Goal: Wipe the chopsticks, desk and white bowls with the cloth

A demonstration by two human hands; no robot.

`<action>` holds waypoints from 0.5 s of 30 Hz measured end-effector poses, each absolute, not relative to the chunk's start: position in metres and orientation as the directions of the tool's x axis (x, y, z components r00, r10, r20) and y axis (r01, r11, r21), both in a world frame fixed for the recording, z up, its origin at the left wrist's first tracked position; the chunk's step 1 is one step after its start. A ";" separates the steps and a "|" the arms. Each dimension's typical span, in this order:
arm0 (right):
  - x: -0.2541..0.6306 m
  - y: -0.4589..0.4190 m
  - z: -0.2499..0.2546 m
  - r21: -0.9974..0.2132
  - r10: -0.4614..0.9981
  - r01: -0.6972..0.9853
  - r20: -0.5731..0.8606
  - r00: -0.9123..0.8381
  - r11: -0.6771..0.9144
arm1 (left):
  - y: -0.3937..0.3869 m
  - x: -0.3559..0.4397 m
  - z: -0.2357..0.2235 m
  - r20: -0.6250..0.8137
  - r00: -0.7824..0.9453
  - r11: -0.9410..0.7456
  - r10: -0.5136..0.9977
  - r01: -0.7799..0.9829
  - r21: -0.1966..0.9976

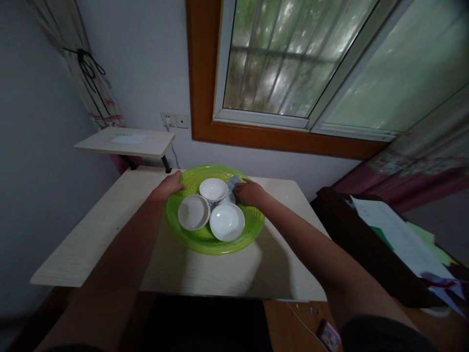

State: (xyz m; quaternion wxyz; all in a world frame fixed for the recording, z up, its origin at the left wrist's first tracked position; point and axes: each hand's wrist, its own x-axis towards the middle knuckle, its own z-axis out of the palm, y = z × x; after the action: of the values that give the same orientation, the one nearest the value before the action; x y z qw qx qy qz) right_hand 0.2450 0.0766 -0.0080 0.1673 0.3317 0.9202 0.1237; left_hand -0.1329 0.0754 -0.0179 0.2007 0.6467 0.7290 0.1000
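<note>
**Green Basin with Bowls: Position of Contents and Hands**

The green basin [194,238] rests on the pale table [110,205], toward its far edge. Inside it, three white bowls are grouped: the far bowl [213,189], the left bowl [193,212] and the near-right bowl [227,222]. A grey-blue cloth [233,182] lies to the right of the far bowl.

Your left hand [172,186] clasps the basin's left rim, thumb on the inner side; the other fingers are too indistinct to describe. Your right hand [251,192] reaches over the right rim onto the cloth, its fingers bent and slightly separated. You cannot tell whether they pinch the fabric.

At far left, a small raised shelf [142,150] carries a white label [128,139]. Beyond it, a wall outlet [175,120] holds a plug. The window [282,58] is at the far right; papers [399,234] lie right of the table.
</note>
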 end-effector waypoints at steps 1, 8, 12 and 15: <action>0.248 0.076 -0.005 0.333 0.662 0.583 -0.219 -0.717 0.741 | 0.075 -0.132 -0.018 -0.164 -0.087 0.147 0.983 0.905 0.399; 0.278 0.040 0.005 0.238 0.731 0.694 -0.134 -0.669 0.679 | 0.074 -0.134 -0.021 -0.151 -0.096 0.150 0.984 0.903 0.403; 0.291 -0.002 0.008 0.165 0.740 0.722 -0.109 -0.664 0.672 | 0.075 -0.135 -0.024 -0.141 -0.094 0.144 0.986 0.900 0.412; 0.295 -0.031 0.012 0.024 0.705 0.706 -0.080 -0.704 0.708 | 0.075 -0.134 -0.023 -0.147 -0.110 0.161 0.983 0.902 0.401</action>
State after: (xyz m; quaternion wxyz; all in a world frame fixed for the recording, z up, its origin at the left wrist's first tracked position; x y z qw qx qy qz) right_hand 0.2952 -0.0310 0.0121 0.0417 0.3822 0.9231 -0.0045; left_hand -0.1343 0.0753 -0.0234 0.1915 0.6391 0.7373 0.1059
